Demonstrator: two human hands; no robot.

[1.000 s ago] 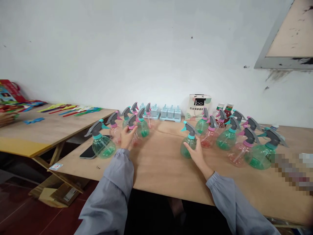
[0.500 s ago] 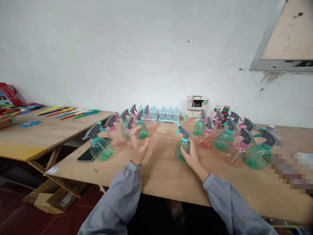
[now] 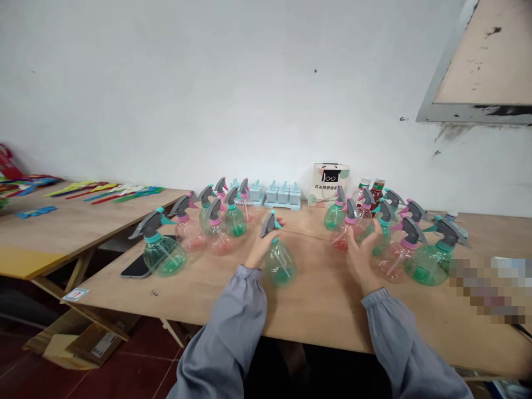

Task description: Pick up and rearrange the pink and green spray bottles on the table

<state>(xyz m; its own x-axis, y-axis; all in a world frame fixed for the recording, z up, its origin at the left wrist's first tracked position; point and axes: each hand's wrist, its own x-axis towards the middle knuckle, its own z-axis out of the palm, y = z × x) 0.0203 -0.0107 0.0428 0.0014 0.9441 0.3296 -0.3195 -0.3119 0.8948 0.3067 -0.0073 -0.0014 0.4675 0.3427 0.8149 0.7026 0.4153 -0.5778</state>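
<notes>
My left hand (image 3: 262,244) is closed round the grey and turquoise spray head of a green spray bottle (image 3: 281,265), in the middle of the table's near half. The bottle is nearly upright; whether its base touches the table I cannot tell. My right hand (image 3: 362,252) is held up with fingers apart and nothing in it, in front of a pink spray bottle (image 3: 343,235) and a green spray bottle (image 3: 381,239) in the right group. Left of my left hand stands another group, with a pink spray bottle (image 3: 219,239) nearest to it.
A phone (image 3: 135,267) lies partly behind the leftmost green bottle (image 3: 164,257). Pale blue ice-pop moulds (image 3: 283,195) and a paper bag (image 3: 328,185) line the wall. On the left table (image 3: 83,221) lie several coloured strips. A pixelated patch covers the right side.
The green spray bottle has passed from my right hand to my left and moved left. My right hand has let go and shifted right. The view has swung slightly.
</notes>
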